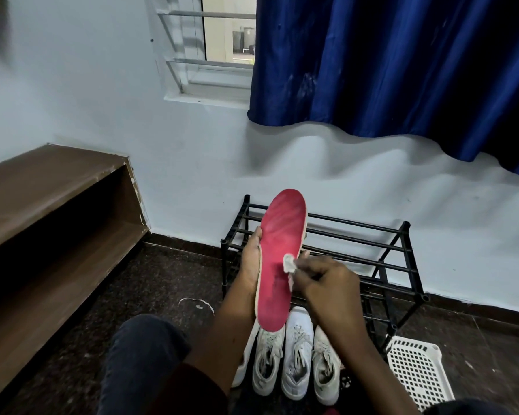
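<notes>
Person's left hand (250, 263) is gripping the red insole (279, 283) by its side edge, upright over the shoes (297, 357), right hand (327, 287) pinching a wipe (289, 262) onto it, which is probably handling light and floppy, needing mid-length support.

Item count:
- Hands: 2, left hand (250, 265) and right hand (327, 284)
- Red insole (277, 265): 1
- White wipe (289, 262): 1
- White shoes (297, 354) on the floor (162, 280): 4, one partly hidden
- Black rack (357, 226): 1
- White basket (417, 369): 1
- Wooden shelf (42, 181): 1
- Blue curtain (387, 70): 1
- Window (222, 34): 1
</notes>
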Demonstrator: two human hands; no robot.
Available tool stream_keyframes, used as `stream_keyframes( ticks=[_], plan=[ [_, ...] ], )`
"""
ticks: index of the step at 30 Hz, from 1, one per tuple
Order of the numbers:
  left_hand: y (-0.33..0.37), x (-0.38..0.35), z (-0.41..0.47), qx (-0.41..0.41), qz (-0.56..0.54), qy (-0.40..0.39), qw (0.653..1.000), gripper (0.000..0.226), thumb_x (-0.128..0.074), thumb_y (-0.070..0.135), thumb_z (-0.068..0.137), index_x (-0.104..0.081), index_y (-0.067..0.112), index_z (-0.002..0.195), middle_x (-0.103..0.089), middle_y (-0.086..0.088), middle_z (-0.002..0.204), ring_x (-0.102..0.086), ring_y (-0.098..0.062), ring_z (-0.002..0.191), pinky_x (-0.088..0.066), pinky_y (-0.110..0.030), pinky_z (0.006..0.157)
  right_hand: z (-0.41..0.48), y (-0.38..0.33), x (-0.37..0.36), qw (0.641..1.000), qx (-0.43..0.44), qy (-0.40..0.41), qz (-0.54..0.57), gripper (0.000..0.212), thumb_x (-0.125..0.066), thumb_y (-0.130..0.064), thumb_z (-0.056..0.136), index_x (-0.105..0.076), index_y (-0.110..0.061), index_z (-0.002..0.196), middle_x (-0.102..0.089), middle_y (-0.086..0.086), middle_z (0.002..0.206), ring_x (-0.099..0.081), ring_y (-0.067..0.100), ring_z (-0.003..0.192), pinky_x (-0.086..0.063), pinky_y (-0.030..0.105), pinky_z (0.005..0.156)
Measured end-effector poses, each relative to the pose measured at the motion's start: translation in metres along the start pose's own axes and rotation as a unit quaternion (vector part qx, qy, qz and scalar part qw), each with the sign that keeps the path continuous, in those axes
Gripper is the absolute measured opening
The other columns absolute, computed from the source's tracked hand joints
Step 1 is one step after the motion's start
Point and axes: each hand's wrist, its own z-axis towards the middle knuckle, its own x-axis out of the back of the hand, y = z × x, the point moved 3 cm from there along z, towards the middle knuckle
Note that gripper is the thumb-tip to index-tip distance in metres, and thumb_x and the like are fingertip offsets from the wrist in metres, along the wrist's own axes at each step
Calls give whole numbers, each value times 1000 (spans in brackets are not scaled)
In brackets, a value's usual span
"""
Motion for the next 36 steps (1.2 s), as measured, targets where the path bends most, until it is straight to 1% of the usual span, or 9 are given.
stream_keyframes(
  ticks=[2,6,9,14,19,24,27,32,36],
  plan=[
    [1,-11,-4,10,-4,-34,999,67,-25,41,97,-76,3,76,-71,-16,77,-70,-25,66,-58,-31,57,16,0,2,998,21,30,-43,17,-71,-23,80,-75,-13,93,-66,1,92,-61,9,76,-44,16,75],
    [-6,-17,-5,-8,10,-38,999,75,-20,41,100,-75,4,64,-70,-11,65,-69,-19,57,-54,-22,49,37,3,-8,976,117,35,-182,12,-70,-10,80,-72,-4,69,-61,8,79,-58,20,63,-40,21,62],
    [-5,-25,-9,-22,30,-21,999,65,-23,37,102,-72,5,73,-69,-9,60,-67,-17,51,-51,-19,44,38,7,-12,958,138,52,-245,20,-71,3,70,-62,-3,54,-59,11,65,-56,28,53,-38,24,52],
    [0,-24,-6,-49,46,6,998,44,-28,35,102,-58,5,89,-70,-8,63,-68,-15,54,-55,-20,50,10,6,-17,971,189,15,-147,16,-73,6,64,-72,-9,72,-69,4,73,-63,14,67,-38,16,67],
    [-10,-26,-9,-29,45,-4,999,51,-28,41,100,-61,3,90,-70,-11,65,-68,-20,54,-55,-24,49,10,13,-4,990,109,34,-83,26,-65,8,74,-65,-10,93,-65,-3,74,-54,1,55,-35,0,58],
    [-15,-24,-10,-37,82,-10,996,49,-28,42,100,-63,8,96,-72,-8,71,-68,-19,59,-56,-25,55,34,15,11,977,97,128,-137,22,-61,5,80,-55,-4,99,-67,14,78,-62,31,67,-41,32,57],
    [-14,-22,-8,-55,87,-5,995,48,-30,41,100,-62,7,100,-72,-9,76,-69,-19,64,-57,-26,59,31,17,10,989,60,82,-103,20,-55,7,81,-53,-7,96,-64,12,74,-59,29,64,-29,30,53],
    [-12,-17,-5,-48,66,10,997,49,-31,41,100,-61,3,93,-71,-11,69,-68,-20,57,-57,-25,53,1,22,-3,998,30,-40,-40,37,-58,11,73,-45,-24,71,-65,1,70,-57,8,57,-43,24,51],
    [-17,-15,-3,-46,61,19,997,52,-28,45,99,-61,4,99,-71,-11,73,-68,-21,61,-56,-27,59,6,29,3,1000,-28,-8,6,25,-70,0,73,-53,-18,74,-65,0,73,-61,14,62,-47,23,51]
  ],
)
